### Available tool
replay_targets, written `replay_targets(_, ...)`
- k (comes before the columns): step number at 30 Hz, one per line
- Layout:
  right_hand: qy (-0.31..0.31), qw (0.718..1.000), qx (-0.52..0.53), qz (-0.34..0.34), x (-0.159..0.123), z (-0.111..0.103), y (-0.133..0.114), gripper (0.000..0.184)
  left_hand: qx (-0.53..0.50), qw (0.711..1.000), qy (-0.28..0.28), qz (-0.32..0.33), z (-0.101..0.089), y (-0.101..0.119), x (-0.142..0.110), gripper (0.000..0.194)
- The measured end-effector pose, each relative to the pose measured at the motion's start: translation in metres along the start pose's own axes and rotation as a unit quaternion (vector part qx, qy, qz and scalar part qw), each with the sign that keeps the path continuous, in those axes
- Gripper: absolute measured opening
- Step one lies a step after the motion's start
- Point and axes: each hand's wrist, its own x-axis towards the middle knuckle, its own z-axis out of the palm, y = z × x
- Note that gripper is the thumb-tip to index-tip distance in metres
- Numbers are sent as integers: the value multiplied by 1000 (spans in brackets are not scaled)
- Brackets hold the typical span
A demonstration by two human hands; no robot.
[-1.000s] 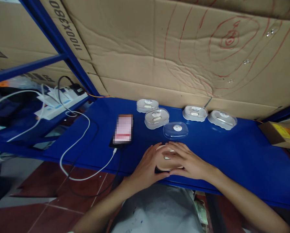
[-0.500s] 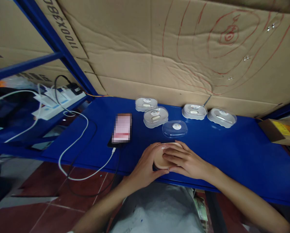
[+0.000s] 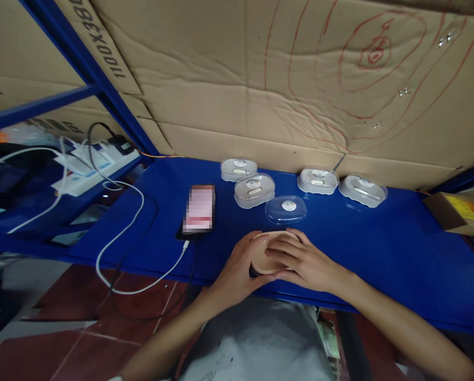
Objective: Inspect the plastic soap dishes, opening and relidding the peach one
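Between my two hands, near the front edge of the blue table (image 3: pixel 380 264), is a beige oval piece (image 3: pixel 263 259) with a smooth top; I cannot tell its exact kind. My left hand (image 3: pixel 240 270) curves round its left side, thumb at the near edge. My right hand (image 3: pixel 304 259) grips its right side, with fingers lying across the top. Just beyond my hands lies a clear oval plastic lid (image 3: pixel 276 214) with a round white sticker. Whatever is under the beige piece is mostly hidden, though a dark part shows at its lower left.
Lidded clear oval boxes stand at the back: one (image 3: pixel 255 191) before another (image 3: pixel 233 170), and a pair (image 3: pixel 318 182) (image 3: pixel 363 191) further right. A phone (image 3: pixel 199 209) with a white charging cable (image 3: pixel 142 290) lies left. A power strip (image 3: pixel 98 169) and cardboard box (image 3: pixel 455 214) flank the table.
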Motion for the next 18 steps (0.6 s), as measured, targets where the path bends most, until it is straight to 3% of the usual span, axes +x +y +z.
replay_targets(11, 2, 1000, -8, 1, -1, 0, 1, 40, 22, 1000, -13, 5, 2, -1, -1, 84)
replay_targets(18, 10, 1000, 15, 2, -2, 4, 6, 46, -39, 999, 32, 9, 2, -5, -3, 82)
